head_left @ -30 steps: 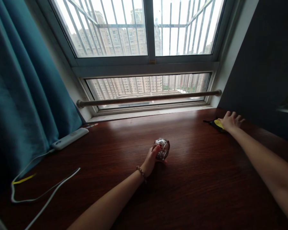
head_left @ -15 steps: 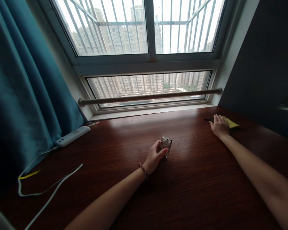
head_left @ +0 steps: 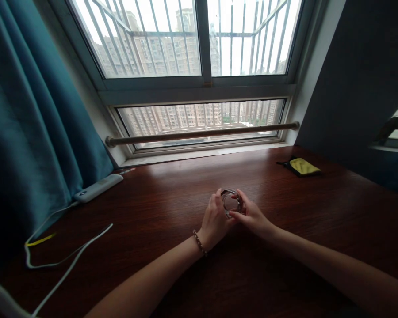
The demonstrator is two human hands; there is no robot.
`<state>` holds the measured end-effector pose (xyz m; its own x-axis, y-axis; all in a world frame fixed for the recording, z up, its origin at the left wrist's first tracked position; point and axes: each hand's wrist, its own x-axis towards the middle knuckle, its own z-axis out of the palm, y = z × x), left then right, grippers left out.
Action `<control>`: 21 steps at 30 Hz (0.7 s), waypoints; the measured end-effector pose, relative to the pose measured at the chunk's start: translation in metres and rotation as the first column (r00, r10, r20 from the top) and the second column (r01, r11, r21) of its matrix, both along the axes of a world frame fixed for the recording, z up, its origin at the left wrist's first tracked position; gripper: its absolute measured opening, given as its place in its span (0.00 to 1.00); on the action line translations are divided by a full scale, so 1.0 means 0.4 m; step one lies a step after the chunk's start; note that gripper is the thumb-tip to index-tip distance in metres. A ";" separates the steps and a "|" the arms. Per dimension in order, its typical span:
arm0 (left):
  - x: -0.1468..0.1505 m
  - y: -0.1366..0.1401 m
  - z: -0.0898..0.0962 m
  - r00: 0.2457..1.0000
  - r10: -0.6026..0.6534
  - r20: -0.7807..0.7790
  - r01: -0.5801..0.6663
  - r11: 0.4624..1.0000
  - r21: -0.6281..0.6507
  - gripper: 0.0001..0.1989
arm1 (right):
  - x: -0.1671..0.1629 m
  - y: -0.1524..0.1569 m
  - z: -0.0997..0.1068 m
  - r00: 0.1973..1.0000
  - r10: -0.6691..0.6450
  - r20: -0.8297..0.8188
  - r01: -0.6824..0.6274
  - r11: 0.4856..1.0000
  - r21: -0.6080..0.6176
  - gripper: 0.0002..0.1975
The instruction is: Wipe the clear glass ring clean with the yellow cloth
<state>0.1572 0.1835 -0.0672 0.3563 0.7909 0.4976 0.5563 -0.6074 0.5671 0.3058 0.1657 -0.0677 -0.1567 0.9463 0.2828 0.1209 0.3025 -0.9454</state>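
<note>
Between my two hands, just above or on the dark red-brown wooden tabletop [head_left: 172,194], is a small clear glass vessel [head_left: 231,202] with a squarish outer edge and a round opening facing me. My left hand [head_left: 215,216] grips its left side, fingers curled round the far edge; a beaded bracelet [head_left: 199,243] circles that wrist. On the other side my right hand [head_left: 250,215] holds the glass between thumb and fingers. Whether its base touches the wood, I cannot tell. A folded yellow-and-black cloth [head_left: 303,167] lies at the far right, apart from both hands.
At the left, a white power strip [head_left: 99,187] rests by the blue curtain [head_left: 53,110]. A white cable [head_left: 76,256] loops over the near left of the table. Beyond the far edge is a window with a horizontal rail [head_left: 202,134].
My right hand has left the yellow-and-black cloth and come to the middle, where it now holds the glass vessel too. The vessel has turned so its round opening shows.
</note>
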 end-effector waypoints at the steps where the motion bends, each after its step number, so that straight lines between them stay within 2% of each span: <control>1: 0.004 -0.005 0.000 1.000 -0.012 0.015 0.012 1.000 -0.005 0.42 | 0.009 0.005 0.001 0.998 0.025 -0.056 -0.027 0.999 -0.027 0.37; 4: 0.015 -0.017 0.001 0.992 -0.074 0.106 0.080 0.996 -0.046 0.46 | 0.044 0.008 0.012 0.974 0.070 -0.213 -0.094 0.990 -0.107 0.35; 7: 0.020 -0.027 0.003 0.976 -0.137 0.169 0.152 0.985 -0.083 0.43 | 0.078 -0.008 0.026 0.943 0.062 -0.328 -0.128 0.975 -0.181 0.34; 11: 0.016 -0.031 0.011 0.944 -0.279 0.176 0.297 0.951 -0.088 0.40 | 0.102 -0.033 0.043 0.914 0.025 -0.405 -0.130 0.964 -0.232 0.32; 14: 0.010 -0.029 0.014 0.926 -0.341 0.161 0.355 0.932 -0.070 0.40 | 0.100 -0.039 0.041 0.906 0.005 -0.423 -0.110 0.968 -0.224 0.32; 19: 0.004 -0.025 0.013 0.901 -0.421 0.106 0.428 0.901 -0.063 0.41 | 0.090 -0.033 0.009 0.948 -0.056 -0.313 0.010 0.989 -0.149 0.48; 21: 0.003 -0.025 0.015 0.886 -0.455 0.085 0.460 0.886 -0.056 0.42 | 0.092 -0.028 -0.003 0.954 -0.089 -0.286 0.053 0.990 -0.132 0.50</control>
<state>0.1584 0.1733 -0.0612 0.6550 0.5826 0.4812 0.1852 -0.7411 0.6453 0.3425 0.1543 -0.0688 -0.0162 0.9819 0.1885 -0.1475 0.1841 -0.9718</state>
